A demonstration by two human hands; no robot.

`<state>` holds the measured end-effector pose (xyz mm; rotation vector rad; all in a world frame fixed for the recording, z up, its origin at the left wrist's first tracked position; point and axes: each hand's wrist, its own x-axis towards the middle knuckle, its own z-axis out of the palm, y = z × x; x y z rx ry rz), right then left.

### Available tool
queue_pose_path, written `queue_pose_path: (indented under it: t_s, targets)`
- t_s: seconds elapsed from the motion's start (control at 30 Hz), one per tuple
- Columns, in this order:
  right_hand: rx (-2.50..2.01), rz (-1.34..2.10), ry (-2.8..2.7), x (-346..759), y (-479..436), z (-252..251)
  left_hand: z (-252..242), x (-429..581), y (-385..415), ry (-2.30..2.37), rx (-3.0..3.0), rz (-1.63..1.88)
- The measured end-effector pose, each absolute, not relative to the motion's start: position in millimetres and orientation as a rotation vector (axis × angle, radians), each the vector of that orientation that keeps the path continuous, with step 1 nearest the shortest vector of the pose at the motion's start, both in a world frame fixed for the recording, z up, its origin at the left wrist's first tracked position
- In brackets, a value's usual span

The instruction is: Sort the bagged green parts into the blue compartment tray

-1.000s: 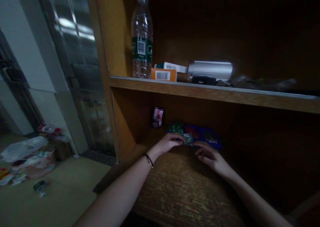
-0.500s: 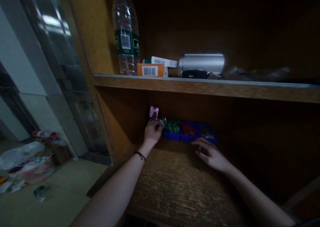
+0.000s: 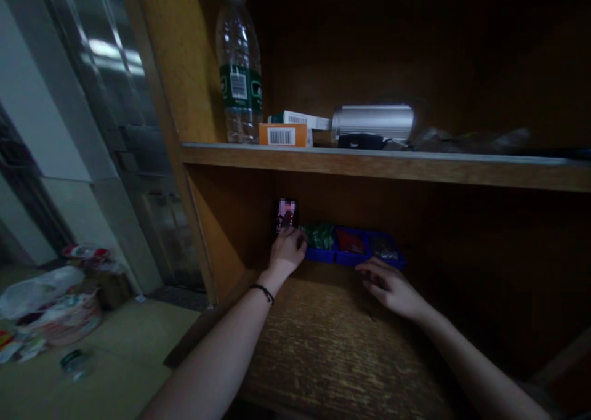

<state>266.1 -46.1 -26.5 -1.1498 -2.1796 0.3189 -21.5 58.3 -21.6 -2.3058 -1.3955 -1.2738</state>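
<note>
My left hand (image 3: 287, 252) rests palm-down at the left end of a blue divided plastic tray (image 3: 320, 255), its curled fingers hiding whatever lies beneath them. Just above that hand, a small dark card with a blurred picture (image 3: 286, 215) leans against the back wall. The tray's compartments hold a green packet (image 3: 319, 236), something red (image 3: 351, 241) and something grey (image 3: 383, 247). My right hand (image 3: 390, 287) lies in front of the tray's right end, fingers apart, holding nothing.
On the shelf above stand a plastic water bottle (image 3: 239, 69), an orange box (image 3: 282, 135) and a silver cylinder (image 3: 372, 123). The wooden cubby floor (image 3: 323, 352) extends toward me. Left of the cabinet, bags and litter (image 3: 41, 306) lie on a tiled floor.
My left hand has moved from over the tray to its left end, near the card. The shiny packet seen earlier between my hands no longer shows. My right hand has drawn slightly back.
</note>
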Motion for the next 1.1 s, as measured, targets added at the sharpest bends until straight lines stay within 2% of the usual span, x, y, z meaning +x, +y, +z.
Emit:
queue_pose_path:
  t_s: [0.3,0.5,0.6,0.73,0.8,0.87,0.97,1.1]
  targets:
    - [-1.169,0.329,-2.148,268.4,-45.2,-25.9,-25.8,-17.8,62.0,-1.516,-2.328,-1.325]
    - [-1.172,0.317,-2.156,268.7,-46.1,-25.3,-29.5,-20.3,68.9,-1.522,-2.326,-1.508]
    - [-1.175,0.323,-2.167,269.1,-46.2,-25.4,-32.2,-21.8,77.4,-1.568,-2.320,-1.781]
    - [-1.172,0.326,-2.175,269.5,-46.2,-24.9,-31.9,-26.2,84.3,-1.678,-2.241,-2.434]
    - [-1.174,0.323,-2.177,269.6,-46.2,-24.7,-30.4,-29.3,83.1,-1.649,-2.266,-2.619]
    - [-1.179,0.319,-2.177,269.7,-46.1,-24.8,-30.3,-30.8,80.1,-1.605,-2.454,-2.612]
    - [-1.182,0.318,-2.178,270.2,-45.8,-25.6,-35.4,-27.2,77.6,-1.537,-2.826,-2.348]
    - [-1.189,0.317,-2.186,270.8,-45.6,-26.4,-47.2,-17.2,82.3,-1.507,-2.854,-2.040]
